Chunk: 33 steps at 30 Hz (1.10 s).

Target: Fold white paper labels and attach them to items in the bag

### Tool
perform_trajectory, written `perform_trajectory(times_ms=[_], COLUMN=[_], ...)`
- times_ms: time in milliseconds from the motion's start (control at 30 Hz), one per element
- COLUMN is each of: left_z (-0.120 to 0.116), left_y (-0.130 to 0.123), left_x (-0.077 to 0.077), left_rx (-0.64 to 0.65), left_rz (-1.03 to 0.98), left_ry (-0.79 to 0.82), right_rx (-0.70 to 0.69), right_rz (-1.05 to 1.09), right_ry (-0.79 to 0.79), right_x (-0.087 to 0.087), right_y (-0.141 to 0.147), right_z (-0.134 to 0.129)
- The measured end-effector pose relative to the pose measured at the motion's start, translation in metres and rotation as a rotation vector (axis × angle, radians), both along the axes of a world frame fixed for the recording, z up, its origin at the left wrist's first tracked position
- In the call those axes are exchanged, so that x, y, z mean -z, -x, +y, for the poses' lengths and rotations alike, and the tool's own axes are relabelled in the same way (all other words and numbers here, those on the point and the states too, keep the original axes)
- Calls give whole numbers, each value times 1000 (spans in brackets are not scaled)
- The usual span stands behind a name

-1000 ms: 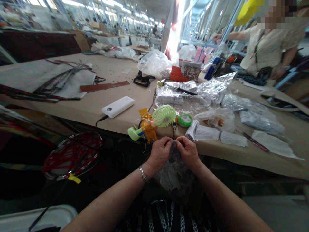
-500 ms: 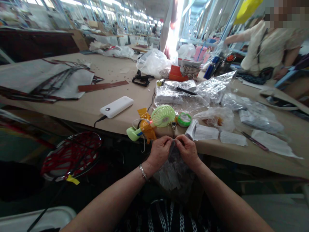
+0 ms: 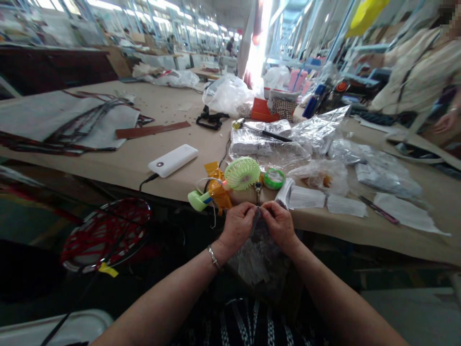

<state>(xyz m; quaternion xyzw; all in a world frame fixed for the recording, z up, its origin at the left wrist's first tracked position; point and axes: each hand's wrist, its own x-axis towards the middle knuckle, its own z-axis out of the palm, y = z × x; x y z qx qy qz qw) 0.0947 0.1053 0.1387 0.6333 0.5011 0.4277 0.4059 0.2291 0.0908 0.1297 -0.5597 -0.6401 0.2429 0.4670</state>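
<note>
My left hand (image 3: 238, 220) and my right hand (image 3: 277, 220) meet at the table's front edge, fingertips pinched close together. Between them is something small and greyish, too small to make out. Below the hands hangs a bag of clear plastic (image 3: 254, 262) with pale strips in it. Just beyond the fingertips a small metal fitting (image 3: 258, 187) stands at the edge. A green fan (image 3: 242, 173), fixed with orange tape (image 3: 218, 188), is left of the fitting, and a green tape roll (image 3: 274, 178) lies to its right.
A white power bank (image 3: 173, 160) lies at the left with a cable. Stacks of white labels (image 3: 307, 196), a pen-like tool (image 3: 379, 210) and plastic bags (image 3: 387, 168) are at the right. A person (image 3: 414, 77) stands across the table at far right.
Both hands stay nearly in place, pinched together. The person at the far right has shifted to the right, with one arm drawn in. The view has moved very slightly.
</note>
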Motion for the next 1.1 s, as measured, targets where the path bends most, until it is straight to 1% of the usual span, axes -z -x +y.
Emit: perform_trajectory(times_ms=[133,233,333,400,467,567,667,800,867,1000,1100], left_z=[-11,-17,-16,-15,-14,-17,-23,-29,-31,-35,-36], left_y=[4,9,15,18,21,21,19,15,13,5,-6], left_x=[3,12,27,36,42,44,43,45,46,42,33], left_rx=[43,53,59,41,28,31,38,70,80,99,138], left_rz=[-3,8,22,40,67,117,172,244,234,127,12], left_ry=[12,70,121,117,116,123,142,190,204,227,277], right_rx=[-44,-50,20,91,168,245,263,239,221,206,179], right_rz=[48,-17,-191,-330,-490,-704,-793,-763,-707,-540,-437], right_ry=[63,37,-75,-167,-242,-283,-295,-341,-365,-412,-443], right_x=[2,0,-5,-7,-8,-5,-1,4,5,5,3], right_y=[-4,-17,-37,-52,-64,-74,-77,-79,-80,-83,-83], right_z=[-18,-33,-39,-37,-31,-22,-16,-13,-12,-11,-12])
